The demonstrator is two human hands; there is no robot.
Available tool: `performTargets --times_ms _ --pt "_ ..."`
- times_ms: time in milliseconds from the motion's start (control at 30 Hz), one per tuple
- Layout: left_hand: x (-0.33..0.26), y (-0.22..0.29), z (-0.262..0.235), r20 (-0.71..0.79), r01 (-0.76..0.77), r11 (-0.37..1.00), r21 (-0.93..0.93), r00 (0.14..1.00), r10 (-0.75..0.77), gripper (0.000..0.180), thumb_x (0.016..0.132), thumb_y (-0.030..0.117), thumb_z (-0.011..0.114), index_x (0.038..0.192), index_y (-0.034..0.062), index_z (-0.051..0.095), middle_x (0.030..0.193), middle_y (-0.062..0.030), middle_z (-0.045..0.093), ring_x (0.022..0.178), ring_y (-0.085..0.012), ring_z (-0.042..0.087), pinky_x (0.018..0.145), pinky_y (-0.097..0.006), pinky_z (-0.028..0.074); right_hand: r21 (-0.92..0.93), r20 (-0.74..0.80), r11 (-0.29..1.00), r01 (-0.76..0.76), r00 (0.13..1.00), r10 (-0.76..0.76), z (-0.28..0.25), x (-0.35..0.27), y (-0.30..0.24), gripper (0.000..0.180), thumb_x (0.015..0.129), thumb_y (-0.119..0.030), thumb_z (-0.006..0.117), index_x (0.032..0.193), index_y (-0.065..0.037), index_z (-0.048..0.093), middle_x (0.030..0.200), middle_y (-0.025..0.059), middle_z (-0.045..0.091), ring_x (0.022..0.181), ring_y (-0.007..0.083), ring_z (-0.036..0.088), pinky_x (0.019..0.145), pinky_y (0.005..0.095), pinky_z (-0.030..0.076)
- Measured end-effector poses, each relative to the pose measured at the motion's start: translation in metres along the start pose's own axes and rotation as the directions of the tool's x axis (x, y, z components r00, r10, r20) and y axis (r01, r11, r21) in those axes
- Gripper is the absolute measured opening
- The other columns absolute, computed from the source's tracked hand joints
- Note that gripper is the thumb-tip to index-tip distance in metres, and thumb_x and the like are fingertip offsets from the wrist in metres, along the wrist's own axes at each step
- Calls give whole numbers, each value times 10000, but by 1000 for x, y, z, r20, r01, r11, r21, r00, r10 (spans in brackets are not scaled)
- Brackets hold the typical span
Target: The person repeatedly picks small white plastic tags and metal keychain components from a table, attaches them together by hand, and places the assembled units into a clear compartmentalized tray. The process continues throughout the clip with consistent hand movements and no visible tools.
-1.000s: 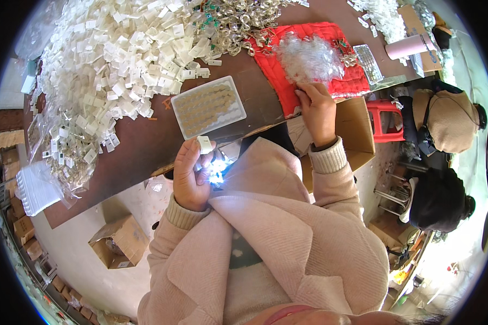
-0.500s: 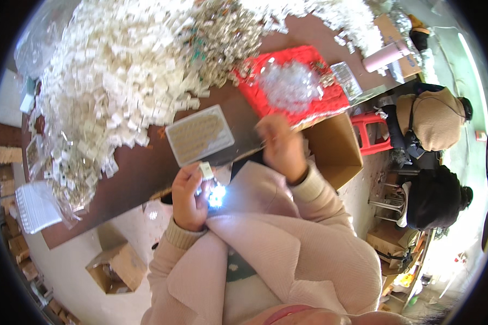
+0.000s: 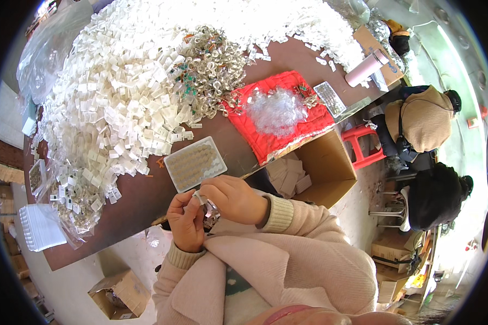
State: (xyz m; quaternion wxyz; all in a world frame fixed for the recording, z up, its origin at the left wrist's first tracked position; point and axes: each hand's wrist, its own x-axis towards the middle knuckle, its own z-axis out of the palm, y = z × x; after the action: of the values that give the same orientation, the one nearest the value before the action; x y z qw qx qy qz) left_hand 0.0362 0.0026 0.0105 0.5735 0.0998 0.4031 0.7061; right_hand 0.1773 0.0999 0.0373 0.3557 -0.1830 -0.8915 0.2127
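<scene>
My left hand (image 3: 187, 221) is closed, its thumb and fingers pinching a small white rectangular piece (image 3: 198, 197) in front of my chest. My right hand (image 3: 234, 199) meets it from the right, fingers closed together at the same piece; whether they grip something smaller is hidden. Below the piece hangs a shiny, clear part (image 3: 211, 214), partly covered by my hands. Just beyond them, on the brown table (image 3: 130, 200), lies a pale tray (image 3: 195, 163) holding rows of round, flat, tan discs.
A big heap of white pieces (image 3: 119, 92) covers the table's far left, beside tangled shiny strands (image 3: 211, 70). Clear bits (image 3: 276, 111) lie on a red cloth (image 3: 257, 146). An open carton (image 3: 333, 176) stands at the table edge. People sit to the right.
My right hand has come left and down to meet my left hand at the white piece. The bright light that shone under the piece no longer shows.
</scene>
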Motion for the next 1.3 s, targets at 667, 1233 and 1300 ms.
performTargets --times_ms 667,1233,1300 --pt "7 14 -12 104 30 999 -14 994 -28 205 968 95 573 1151 5 583 969 -92 650 814 -119 614 589 -171 457 90 -64 954 -286 954 292 -25 22 45 154 850 -27 724 1002 -25 701 949 134 719 812 275 712 713 348 561" --pt "15 14 -14 47 155 977 -148 988 -150 120 924 74 606 1030 24 627 943 -93 646 673 -136 551 441 -174 329 31 -159 790 -612 777 609 -64 47 163 166 880 -75 680 1012 25 668 857 137 719 759 178 697 706 313 547" --pt "15 12 -13 41 177 974 -141 984 -173 125 927 77 600 1034 20 629 936 -95 645 657 -137 550 431 -175 319 107 -195 802 -587 779 596 -66 40 154 144 912 -28 652 1046 26 644 850 83 701 735 126 666 667 275 532"
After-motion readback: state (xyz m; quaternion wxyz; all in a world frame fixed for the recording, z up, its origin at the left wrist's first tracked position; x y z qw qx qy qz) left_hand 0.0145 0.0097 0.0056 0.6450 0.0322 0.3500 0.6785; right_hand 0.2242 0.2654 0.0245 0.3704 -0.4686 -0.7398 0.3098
